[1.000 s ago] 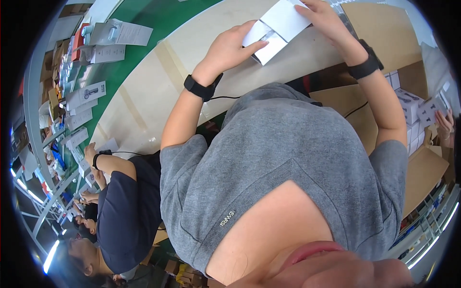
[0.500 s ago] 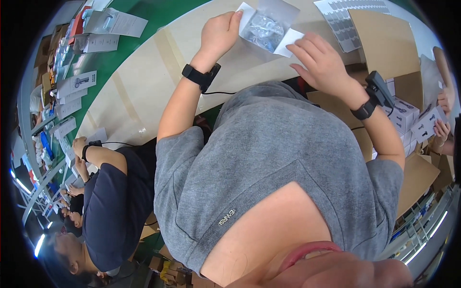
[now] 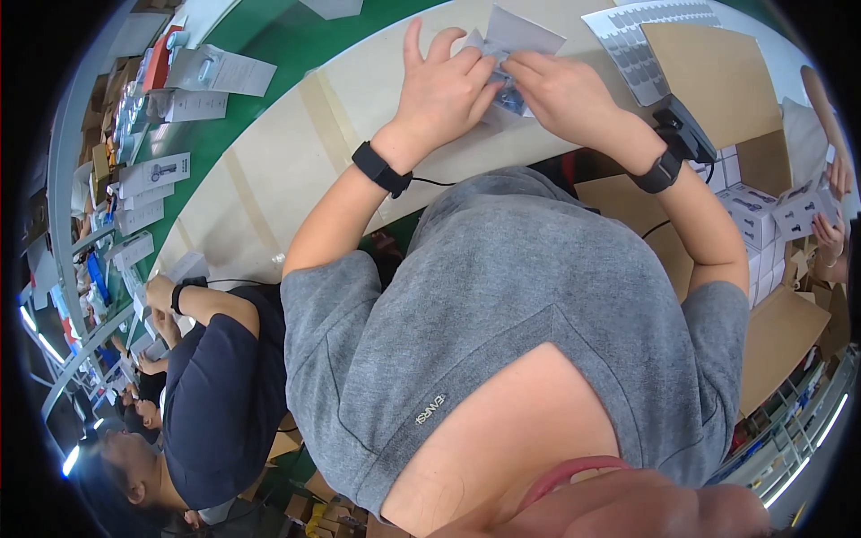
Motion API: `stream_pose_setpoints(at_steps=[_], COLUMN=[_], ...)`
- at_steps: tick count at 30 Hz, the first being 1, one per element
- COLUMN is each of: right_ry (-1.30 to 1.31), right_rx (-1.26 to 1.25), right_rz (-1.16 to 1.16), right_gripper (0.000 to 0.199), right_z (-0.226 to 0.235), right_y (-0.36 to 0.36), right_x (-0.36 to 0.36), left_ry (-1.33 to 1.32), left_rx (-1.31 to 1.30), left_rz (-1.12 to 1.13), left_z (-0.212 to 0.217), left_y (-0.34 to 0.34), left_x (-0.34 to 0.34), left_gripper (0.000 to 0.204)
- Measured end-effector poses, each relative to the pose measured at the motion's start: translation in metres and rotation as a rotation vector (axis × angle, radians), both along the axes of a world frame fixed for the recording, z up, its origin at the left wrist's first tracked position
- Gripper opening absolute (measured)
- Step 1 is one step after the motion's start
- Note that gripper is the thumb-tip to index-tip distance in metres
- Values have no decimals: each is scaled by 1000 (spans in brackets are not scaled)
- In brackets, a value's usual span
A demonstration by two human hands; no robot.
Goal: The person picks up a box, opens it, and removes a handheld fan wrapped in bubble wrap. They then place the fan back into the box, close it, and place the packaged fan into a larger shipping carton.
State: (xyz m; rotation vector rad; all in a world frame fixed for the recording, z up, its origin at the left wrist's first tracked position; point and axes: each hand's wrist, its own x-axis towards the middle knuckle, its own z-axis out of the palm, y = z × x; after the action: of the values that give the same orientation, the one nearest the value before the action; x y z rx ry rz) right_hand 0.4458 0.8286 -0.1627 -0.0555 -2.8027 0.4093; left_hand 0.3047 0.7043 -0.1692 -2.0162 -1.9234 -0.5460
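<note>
An open white box (image 3: 527,32) stands on the pale table, its lid flap raised at the far side. Inside it, clear crinkled plastic over something bluish (image 3: 511,99) shows between my hands. My left hand (image 3: 441,97) grips the left of the opening with thumb and nearer fingers, while two other fingers stick up. My right hand (image 3: 567,100) comes in from the right, its fingers pressed together at the opening close to the left fingertips. My fingers cover the side flaps and much of the contents.
At right, an open brown carton (image 3: 717,81) holds several printed white boxes (image 3: 752,213). Next to it, another person's hand (image 3: 827,231) holds a box. A sheet of grey cutouts (image 3: 641,45) lies far right. A co-worker (image 3: 215,386) sits at left, by a green bench with upright boxes (image 3: 157,172).
Both hands have moved inward over the box from its spread side flaps. My right fingers, loosely spread before, are now together at the opening. The bagged contents are more covered.
</note>
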Motion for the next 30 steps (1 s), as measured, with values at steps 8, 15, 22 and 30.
stream_pose_setpoints(at_steps=[8,15,22,30], right_ry=[3,-262,-212,-281], right_rx=[267,165,215,191], right_rz=[303,34,-57,-170], right_gripper=[6,10,18,17], right_z=[12,5,-11,-2], right_y=[31,26,43,86], right_x=[8,-18,-19,11], left_ry=[-93,-322,-403,-466], left_rx=[-21,-35,-25,53], left_rz=[-141,-159,-175,-77], left_z=[1,-10,-16,-21], left_y=[8,28,47,98], left_x=[-12,-11,8,52], left_gripper=[14,12,11,14])
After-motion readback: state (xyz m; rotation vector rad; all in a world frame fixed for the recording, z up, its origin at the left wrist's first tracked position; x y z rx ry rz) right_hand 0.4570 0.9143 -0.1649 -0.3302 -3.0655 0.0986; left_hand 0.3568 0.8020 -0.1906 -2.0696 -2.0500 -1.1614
